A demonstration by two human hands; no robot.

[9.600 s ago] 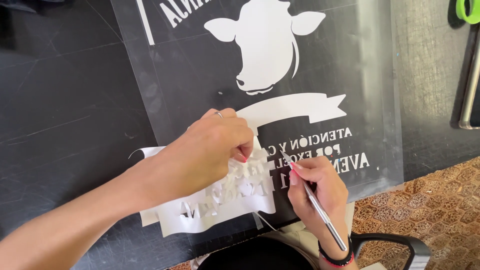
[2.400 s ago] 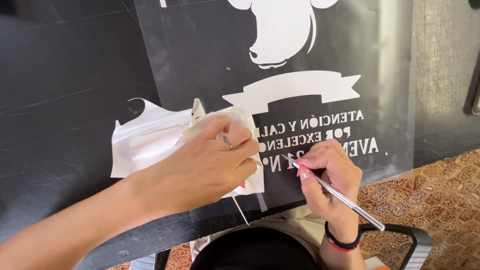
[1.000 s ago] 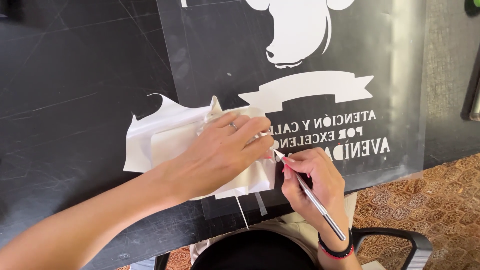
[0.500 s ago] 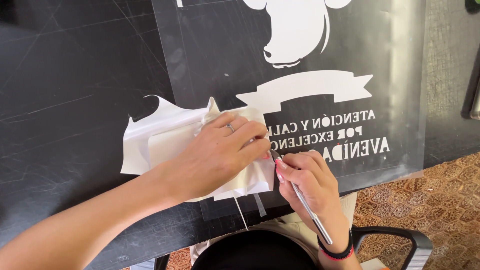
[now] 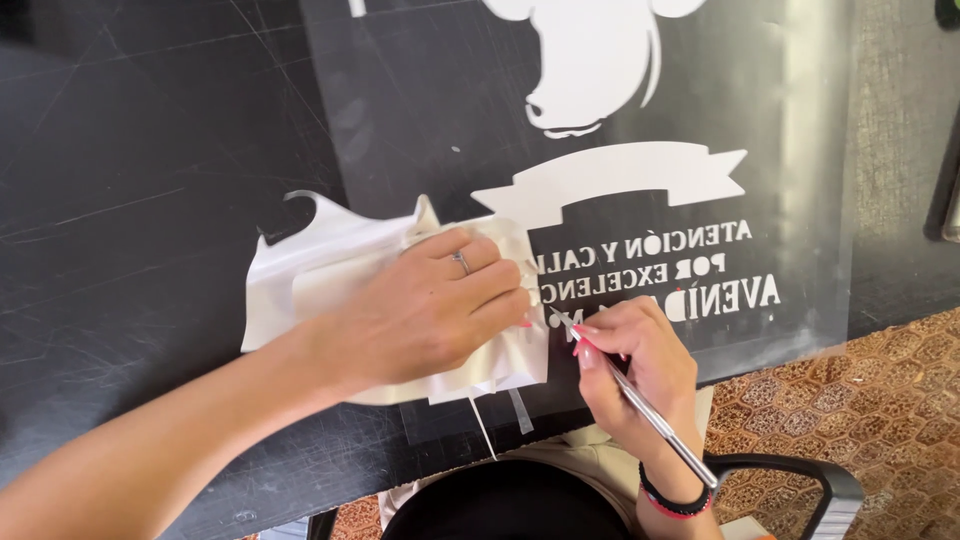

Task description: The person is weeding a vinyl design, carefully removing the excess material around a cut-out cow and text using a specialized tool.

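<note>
A clear film sheet [image 5: 810, 200] with a white cow-head cutout, a ribbon banner [image 5: 610, 175] and mirrored white lettering lies on a black table [image 5: 150, 150]. My left hand [image 5: 425, 310], a ring on one finger, presses flat on a crumpled piece of peeled white vinyl [image 5: 320, 260] at the sheet's lower left corner. My right hand [image 5: 635, 365] grips a thin metal weeding tool [image 5: 650, 420] like a pen. Its tip touches the film right beside my left fingertips, at the start of the lettering. A dark band and a red band sit on my right wrist.
The table's near edge runs below my hands, with a patterned brown floor [image 5: 880, 400] and a black chair with an armrest [image 5: 800, 475] beneath. Thin white vinyl strips [image 5: 500, 420] hang off the film's lower edge. A dark object lies at the far right edge [image 5: 950, 190].
Over the last ten seconds the white vinyl has been peeled leftward and bunched under my left hand. In the last second the tool tip has shifted slightly left toward my left fingertips.
</note>
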